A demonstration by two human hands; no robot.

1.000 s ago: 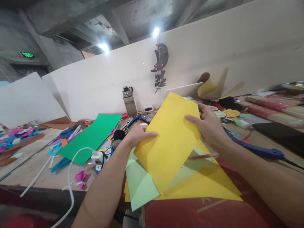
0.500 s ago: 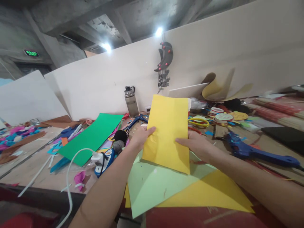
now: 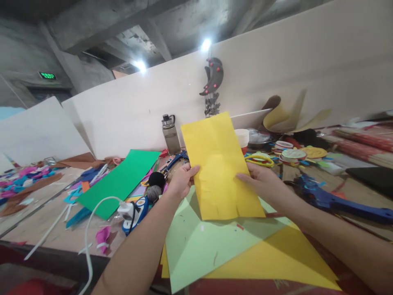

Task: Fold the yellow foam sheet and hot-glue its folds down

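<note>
A rectangular yellow sheet of paper (image 3: 219,164) is held up between my two hands, its top edge tilted to the left. My left hand (image 3: 183,179) pinches its left edge with the thumb on the front. On the opposite edge, my right hand (image 3: 260,180) grips it the same way; the fingers of both hands are partly hidden behind the sheet. Small creases or slits show along its lower edge. Below lies a pale green sheet (image 3: 196,254), on top of larger yellow paper (image 3: 270,262).
A green sheet (image 3: 119,180) lies left, near a white plug and cable on a blue power strip (image 3: 135,217). A water bottle (image 3: 170,135) stands behind. To the right are a blue glue gun (image 3: 337,200), paper cups (image 3: 242,139) and round paper pieces (image 3: 293,154).
The yellow sheet has turned counterclockwise, its top now leaning left and its lower edge swung right. My right hand has shifted slightly right. Both hands keep their hold.
</note>
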